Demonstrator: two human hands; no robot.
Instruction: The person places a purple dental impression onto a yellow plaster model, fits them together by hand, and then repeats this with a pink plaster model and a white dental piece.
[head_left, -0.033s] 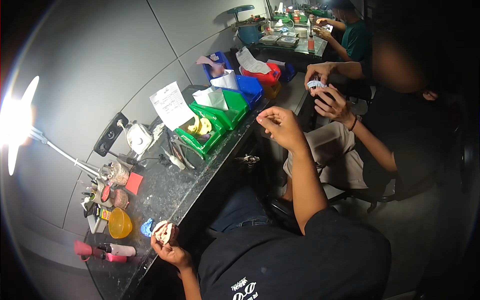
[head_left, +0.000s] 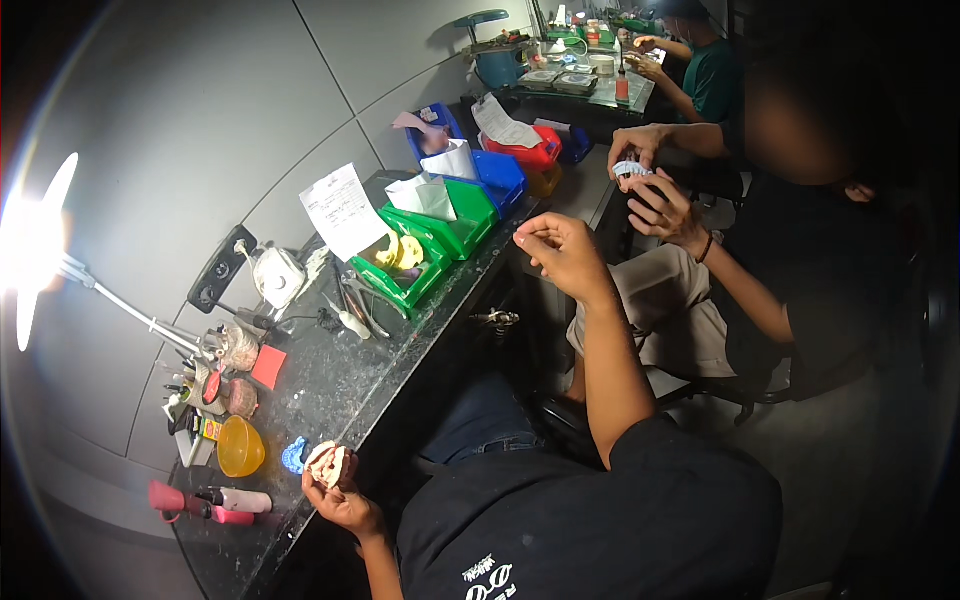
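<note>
A cream-coloured dental cast (head_left: 327,465) rests in my left hand (head_left: 350,512), whose fingers wrap its side by the bench's front edge. Just left of the cast, a blue dental impression or mould piece (head_left: 294,455) lies on the bench. My right hand (head_left: 562,254) is raised in the air beyond the bench edge, its fingers curled and thumb pressed toward the index finger. Whether anything small sits in that pinch is too small to make out. Nearest to it is a green bin (head_left: 450,222) holding a folded paper.
The dark bench (head_left: 330,375) carries an orange bowl (head_left: 240,447), a pink-and-white bottle (head_left: 246,500), a red square sheet (head_left: 268,367), hand tools (head_left: 362,310) and several bins. A lamp (head_left: 45,250) shines at left. Close on my right, a co-worker's hands (head_left: 670,205) hold another dental model.
</note>
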